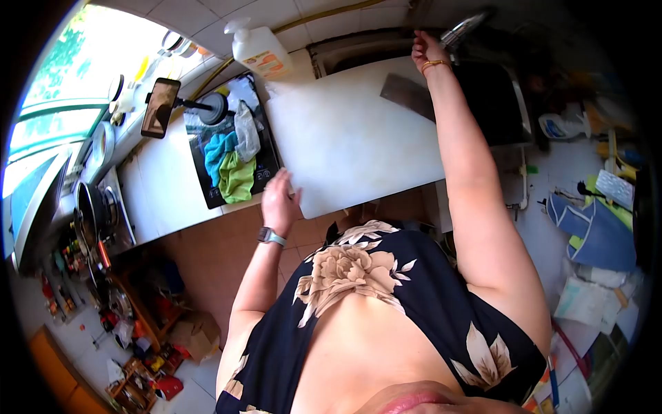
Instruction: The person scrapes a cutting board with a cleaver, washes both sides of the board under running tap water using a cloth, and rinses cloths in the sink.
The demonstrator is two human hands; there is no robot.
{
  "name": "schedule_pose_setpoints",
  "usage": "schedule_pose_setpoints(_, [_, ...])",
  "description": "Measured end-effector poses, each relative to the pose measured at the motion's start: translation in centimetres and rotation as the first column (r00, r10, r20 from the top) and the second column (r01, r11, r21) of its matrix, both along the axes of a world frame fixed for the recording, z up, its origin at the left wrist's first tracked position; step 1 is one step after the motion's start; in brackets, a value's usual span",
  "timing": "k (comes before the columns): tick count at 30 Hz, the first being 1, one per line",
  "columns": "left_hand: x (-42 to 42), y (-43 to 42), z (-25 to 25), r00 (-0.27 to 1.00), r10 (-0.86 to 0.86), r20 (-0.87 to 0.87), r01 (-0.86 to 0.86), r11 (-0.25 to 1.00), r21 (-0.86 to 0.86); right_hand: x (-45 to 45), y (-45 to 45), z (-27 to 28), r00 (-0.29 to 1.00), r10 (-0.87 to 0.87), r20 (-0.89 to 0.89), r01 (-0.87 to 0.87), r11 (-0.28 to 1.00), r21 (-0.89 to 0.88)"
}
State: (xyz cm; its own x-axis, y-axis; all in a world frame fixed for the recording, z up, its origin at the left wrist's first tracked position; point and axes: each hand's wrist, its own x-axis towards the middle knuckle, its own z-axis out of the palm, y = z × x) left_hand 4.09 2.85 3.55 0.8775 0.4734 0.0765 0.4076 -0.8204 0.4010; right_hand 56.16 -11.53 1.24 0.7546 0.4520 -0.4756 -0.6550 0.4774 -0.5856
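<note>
My right hand (429, 50) is stretched far out beside the chrome faucet (463, 29) at the back. Its fingers are curled in, and whatever they hold, if anything, is hidden. My left hand (279, 199), below a wrist with a watch, rests at the near left corner of a large white board (345, 138). Its fingers point forward with the thumb apart, and it holds nothing. On the board lies a dark, flat, rectangular blade (407, 96) like a cleaver's, one end hidden behind my right forearm.
A black cooktop (215, 196) bears a blue cloth (219, 153), a green cloth (237, 178) and a clear plastic bag (246, 131). A phone (160, 107) stands on a holder. Behind the board is a white pump bottle (260, 52). A dark sink (486, 103) lies right.
</note>
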Motion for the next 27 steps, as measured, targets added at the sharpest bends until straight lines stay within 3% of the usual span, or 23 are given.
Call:
schedule_pose_setpoints(2, [1.2,3.7,1.2,0.996,0.055,0.073,-0.062,0.994,0.094,0.4,-1.2,-0.2,0.999,-0.009,0.042,0.008,1.000,0.024])
schedule_pose_setpoints(4, [2.5,6.8,1.1,0.986,0.162,0.050,-0.169,0.959,0.229,-0.6,-2.4,0.7,0.990,-0.118,0.072,0.132,0.961,-0.243])
schedule_pose_setpoints(5, [3.0,8.3,0.8,0.974,0.225,0.010,-0.218,0.934,0.284,-1.3,-3.9,-0.4,0.988,-0.133,0.079,0.149,0.958,-0.246])
schedule_pose_setpoints(6, [3.1,9.9,-0.3,0.964,0.255,-0.078,-0.222,0.929,0.296,-1.8,-6.3,-2.9,0.874,0.173,0.455,0.214,0.702,-0.679])
schedule_pose_setpoints(7, [3.2,11.5,-1.3,0.974,0.218,-0.052,-0.193,0.933,0.305,-2.3,-8.2,-4.4,0.619,0.590,0.519,0.450,0.275,-0.850])
schedule_pose_setpoints(9, [3.4,13.3,-1.9,0.955,0.242,-0.170,-0.177,0.928,0.327,-8.2,-12.4,-3.0,0.579,0.727,0.369,0.468,0.075,-0.880])
schedule_pose_setpoints(11, [2.7,14.1,-2.3,0.976,0.193,-0.102,-0.144,0.921,0.362,-12.3,-16.0,-3.2,0.507,0.846,0.167,0.469,-0.108,-0.877])
schedule_pose_setpoints(13, [2.9,13.9,-1.4,0.978,0.207,-0.014,-0.191,0.926,0.325,-14.9,-18.9,-4.9,0.378,0.919,0.108,0.546,-0.127,-0.828])
schedule_pose_setpoints(14, [3.5,13.6,-1.3,0.980,0.200,-0.007,-0.186,0.927,0.326,-14.6,-19.3,-5.7,0.384,0.916,0.113,0.550,-0.129,-0.825])
schedule_pose_setpoints(17, [7.0,9.2,0.3,0.921,0.289,0.263,-0.321,0.943,0.088,-13.1,-19.7,-6.2,0.268,0.963,0.027,0.595,-0.144,-0.791])
schedule_pose_setpoints(19, [10.7,5.8,1.1,0.908,0.342,0.241,-0.330,0.940,-0.089,-12.6,-17.7,-4.6,0.240,0.970,0.045,0.368,-0.048,-0.929])
schedule_pose_setpoints(21, [15.2,2.4,1.5,0.942,0.309,0.129,-0.276,0.935,-0.224,-13.0,-14.6,0.0,0.243,0.970,0.012,0.292,-0.062,-0.954])
schedule_pose_setpoints(23, [20.1,-1.2,-0.5,0.953,0.030,0.303,-0.024,0.999,-0.025,-13.2,-12.5,2.1,0.243,0.970,-0.027,0.203,-0.078,-0.976])
schedule_pose_setpoints(27, [28.7,-8.4,0.5,0.934,-0.137,0.330,0.165,0.985,-0.056,-11.9,-10.6,3.4,0.184,0.983,0.024,0.256,-0.024,-0.966])
